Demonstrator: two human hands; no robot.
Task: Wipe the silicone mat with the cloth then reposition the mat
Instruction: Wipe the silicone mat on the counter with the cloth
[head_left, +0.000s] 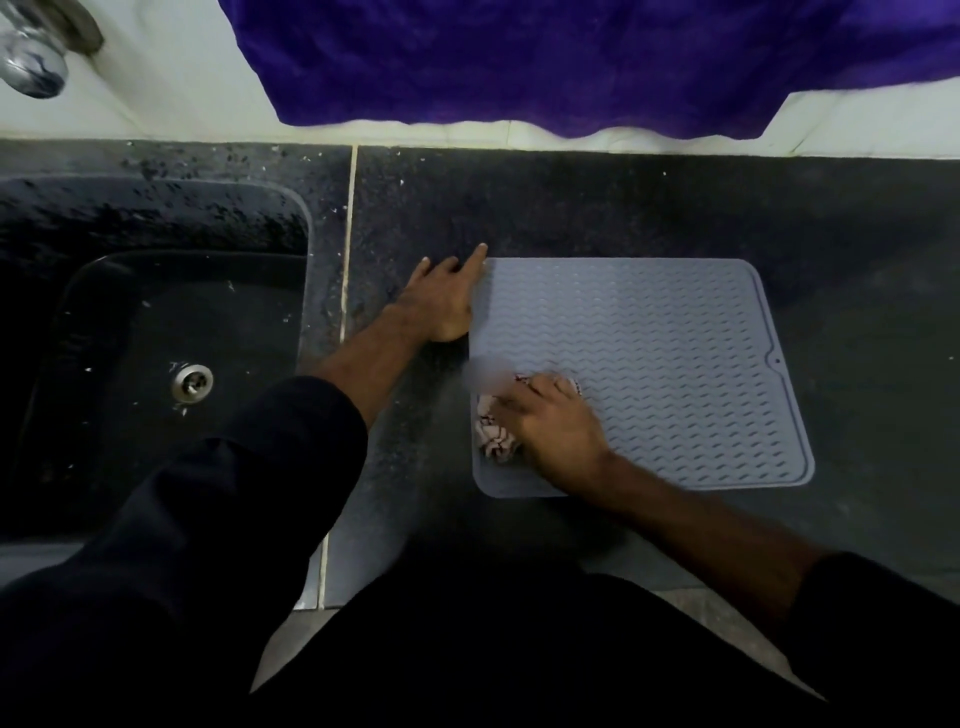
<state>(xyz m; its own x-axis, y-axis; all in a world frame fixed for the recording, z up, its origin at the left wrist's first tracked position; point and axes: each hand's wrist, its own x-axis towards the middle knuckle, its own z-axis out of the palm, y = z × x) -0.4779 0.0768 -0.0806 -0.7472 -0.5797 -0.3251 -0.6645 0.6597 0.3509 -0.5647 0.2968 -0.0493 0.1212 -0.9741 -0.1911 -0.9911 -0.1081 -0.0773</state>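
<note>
While the right hand (558, 426) presses a bunched cloth (493, 434) onto the near left corner of the silicone mat (675, 364), which lies flat on the dark counter (623, 208) beside the sink (156, 338), the left hand (441, 301) rests open with fingers straight along the mat's left edge. If that bracing slackens, a hard stroke could skid or buckle the mat.

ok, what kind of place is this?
Most likely a home kitchen counter: a dark sink with a metal drain set into a dark stone countertop, a tap above it, and a ridged silicone mat beside it.
</note>
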